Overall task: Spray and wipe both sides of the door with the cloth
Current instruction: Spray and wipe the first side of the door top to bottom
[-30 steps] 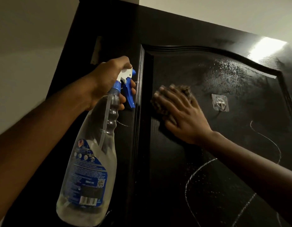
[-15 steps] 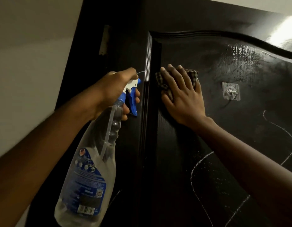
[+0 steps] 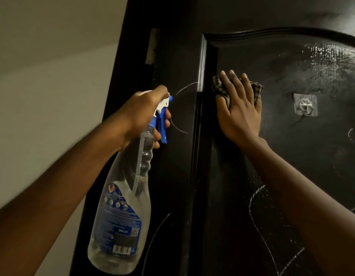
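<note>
door [image 3: 232, 216]: dark wood, seen close and from below, with a recessed panel with an arched top and a raised moulding [image 3: 201, 66] down the panel's left edge. wet sheen toward the panel's upper right corner.

cloth [image 3: 219, 87]: checked, bunched, pressed against the panel near its upper left corner, just right of the moulding. mostly covered by the hand, with edges showing above and beside the fingers.

right hand [image 3: 239, 114]: flat on the cloth, fingers straight and slightly apart, tips pointing up, palm against the door.

spray bottle [image 3: 130, 196]: clear plastic, blue label, white and blue head, held off the door in front of its left stile, base hanging low, nozzle toward the wood.

left hand [image 3: 144, 114]: clamped round the bottle's neck, fingers curled about the blue trigger [image 3: 162, 126].

chalk lines [image 3: 254, 198]: white curves on the lower panel, with more on the left stile beside the nozzle.

adhesive hook [image 3: 305, 104]: clear square pad with metal hook, stuck to the panel, right of the cloth and apart from it.

pale strip [image 3: 152, 46]: set in the door's left edge, near the top.

wall [image 3: 53, 86]: plain, light, left of the door.
</note>
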Tool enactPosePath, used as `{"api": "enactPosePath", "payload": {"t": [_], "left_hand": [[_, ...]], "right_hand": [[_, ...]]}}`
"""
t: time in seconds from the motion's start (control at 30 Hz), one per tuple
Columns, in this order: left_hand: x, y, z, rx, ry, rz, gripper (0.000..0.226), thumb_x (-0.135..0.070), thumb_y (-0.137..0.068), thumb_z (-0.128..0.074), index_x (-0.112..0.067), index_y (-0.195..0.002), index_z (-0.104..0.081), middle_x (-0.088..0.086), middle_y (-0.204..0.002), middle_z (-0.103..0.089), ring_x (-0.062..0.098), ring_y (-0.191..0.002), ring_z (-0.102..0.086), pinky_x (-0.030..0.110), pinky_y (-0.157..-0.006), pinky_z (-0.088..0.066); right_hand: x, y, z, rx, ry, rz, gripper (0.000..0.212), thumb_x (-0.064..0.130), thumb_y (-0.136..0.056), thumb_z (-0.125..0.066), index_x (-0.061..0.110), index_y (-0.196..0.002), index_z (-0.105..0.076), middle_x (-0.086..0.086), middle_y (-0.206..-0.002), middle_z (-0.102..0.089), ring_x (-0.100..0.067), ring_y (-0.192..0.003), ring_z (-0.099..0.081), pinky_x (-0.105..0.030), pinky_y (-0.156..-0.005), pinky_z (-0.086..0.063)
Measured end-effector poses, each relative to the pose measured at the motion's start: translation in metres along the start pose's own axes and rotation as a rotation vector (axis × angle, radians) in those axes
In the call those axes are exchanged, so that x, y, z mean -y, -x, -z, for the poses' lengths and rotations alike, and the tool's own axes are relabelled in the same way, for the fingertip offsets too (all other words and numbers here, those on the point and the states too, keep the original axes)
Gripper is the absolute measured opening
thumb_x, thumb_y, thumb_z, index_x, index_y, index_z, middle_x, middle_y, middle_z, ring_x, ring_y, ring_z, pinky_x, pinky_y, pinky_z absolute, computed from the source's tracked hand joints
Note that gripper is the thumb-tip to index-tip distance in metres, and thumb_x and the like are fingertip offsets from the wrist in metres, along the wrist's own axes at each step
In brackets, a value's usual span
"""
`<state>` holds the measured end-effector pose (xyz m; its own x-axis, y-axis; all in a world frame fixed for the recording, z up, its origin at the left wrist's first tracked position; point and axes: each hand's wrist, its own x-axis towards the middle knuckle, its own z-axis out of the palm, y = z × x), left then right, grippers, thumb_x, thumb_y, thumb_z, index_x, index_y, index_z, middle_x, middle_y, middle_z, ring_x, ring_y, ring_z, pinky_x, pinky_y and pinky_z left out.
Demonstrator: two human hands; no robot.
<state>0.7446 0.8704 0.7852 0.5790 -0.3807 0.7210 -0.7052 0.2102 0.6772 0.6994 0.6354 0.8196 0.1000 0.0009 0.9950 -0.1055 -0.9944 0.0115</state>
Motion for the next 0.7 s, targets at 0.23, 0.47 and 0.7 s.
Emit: {"api": "enactPosePath", "payload": {"t": [0.23,0.47,0.7], "left_hand": [[0.009,-0.004,0.051,0.016,0.078,0.005,0.049,-0.047,-0.096,-0.046,-0.003,-0.092,-0.066,0.015,-0.089,-0.070,0.015,-0.038,-0.051,0.026,-0.042,-0.047],[0.025,-0.015,0.099,0.053,0.105,-0.022,0.045,-0.045,-0.095,-0.047,-0.005,-0.088,-0.067,0.013,-0.085,-0.071,0.018,-0.038,-0.049,0.028,-0.042,-0.048],[0.037,-0.035,0.118,0.087,0.111,-0.066,0.046,-0.044,-0.095,-0.046,-0.004,-0.086,-0.067,0.014,-0.087,-0.071,0.019,-0.039,-0.050,0.029,-0.042,-0.048]], "right_hand": [[0.046,-0.038,-0.032,0.042,0.139,0.136,0.063,0.051,-0.102,-0.029,0.040,-0.161,-0.010,0.010,-0.170,-0.005,-0.012,-0.156,0.007,-0.053,-0.124,0.001],[0.085,0.011,-0.068,0.049,0.351,0.484,0.069,0.053,-0.098,-0.030,0.034,-0.162,-0.015,0.004,-0.170,-0.013,-0.018,-0.157,-0.002,-0.059,-0.123,-0.010],[0.087,-0.044,-0.065,0.100,0.416,0.580,0.069,0.057,-0.096,-0.032,0.036,-0.161,-0.019,0.004,-0.168,-0.020,-0.021,-0.157,-0.009,-0.058,-0.122,-0.019]]}}
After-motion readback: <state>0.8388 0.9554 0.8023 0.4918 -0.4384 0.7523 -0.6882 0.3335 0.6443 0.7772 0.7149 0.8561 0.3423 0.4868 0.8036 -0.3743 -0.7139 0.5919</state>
